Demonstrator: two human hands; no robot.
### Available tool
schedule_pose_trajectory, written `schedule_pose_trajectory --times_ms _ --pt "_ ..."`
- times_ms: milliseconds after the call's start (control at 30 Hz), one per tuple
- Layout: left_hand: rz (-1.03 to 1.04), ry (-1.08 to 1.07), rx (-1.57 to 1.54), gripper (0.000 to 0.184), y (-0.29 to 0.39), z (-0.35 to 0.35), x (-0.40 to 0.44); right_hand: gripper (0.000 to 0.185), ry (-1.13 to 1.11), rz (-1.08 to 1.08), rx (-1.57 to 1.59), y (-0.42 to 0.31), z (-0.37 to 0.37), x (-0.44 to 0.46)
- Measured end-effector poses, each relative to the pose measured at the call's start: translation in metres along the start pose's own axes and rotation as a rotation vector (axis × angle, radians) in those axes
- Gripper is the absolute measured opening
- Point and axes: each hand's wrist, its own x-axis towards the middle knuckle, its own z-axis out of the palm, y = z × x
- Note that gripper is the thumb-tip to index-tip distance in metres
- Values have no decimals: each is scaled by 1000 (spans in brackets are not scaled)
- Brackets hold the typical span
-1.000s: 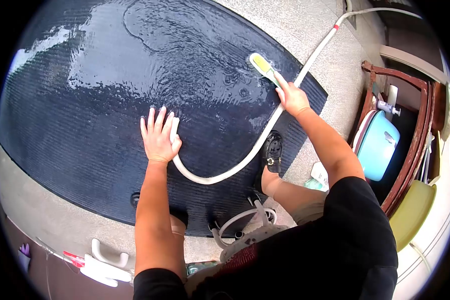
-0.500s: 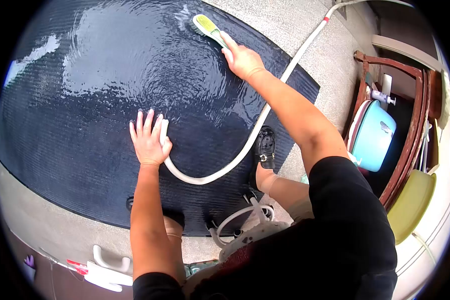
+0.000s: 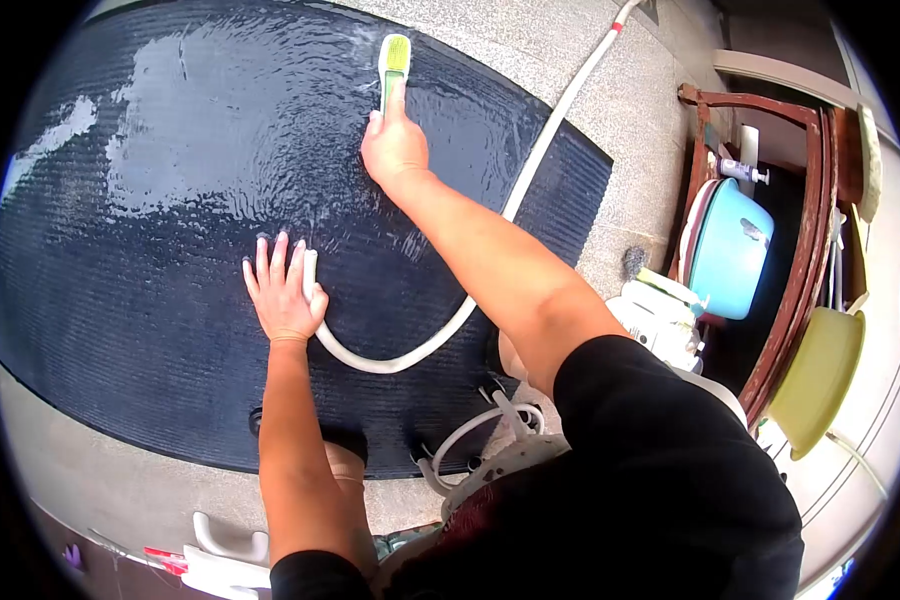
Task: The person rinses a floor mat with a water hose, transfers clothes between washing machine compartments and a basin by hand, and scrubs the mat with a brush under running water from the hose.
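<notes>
My right hand (image 3: 395, 150) is closed around the handle of a scrub brush (image 3: 396, 55) with a yellow-green back and white rim. The brush rests on a wet, ribbed black mat (image 3: 170, 330), near its far edge. My left hand (image 3: 286, 290) lies flat on the mat with fingers spread. Between its thumb and forefinger it pins the end of a whitish hose (image 3: 400, 366). Rippling water covers the mat ahead of that hose end. The brush's bristles are hidden from above.
The hose curves across the mat to the upper right. A reddish-brown wooden rack (image 3: 805, 270) at right holds a blue basin (image 3: 732, 250) and a pump bottle (image 3: 743, 171). A yellow-green basin (image 3: 820, 380) leans nearby. Beneath me stands a white-framed stool (image 3: 515, 415).
My right hand has swung the brush leftward, its handle now pointing more toward me. The left hand stays at the hose end. The view has shifted slightly, revealing white items beside the rack.
</notes>
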Motion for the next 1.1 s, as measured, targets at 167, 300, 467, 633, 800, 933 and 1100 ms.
schedule_pose_trajectory --times_ms 167,300,467,633,800,933,1100 --pt "3 24 -53 63 -1 -2 -1 62 189 8 -88 99 -38 -9" --pt "0 18 -54 63 -1 -4 -2 60 154 281 -331 182 -95 -20" --pt "8 34 -54 63 -1 -1 -2 54 77 563 -513 228 -154 -37" --pt "-14 33 -84 63 -4 -2 -5 55 13 883 -226 331 -156 -21" --pt "-32 9 -79 64 -3 -3 -4 59 507 787 141 220 -117 -40" --pt "-20 37 -88 65 -5 -2 -4 64 332 653 244 198 -95 -33" --pt "-18 46 -75 65 -3 0 -4 60 299 284 -82 191 -66 -32"
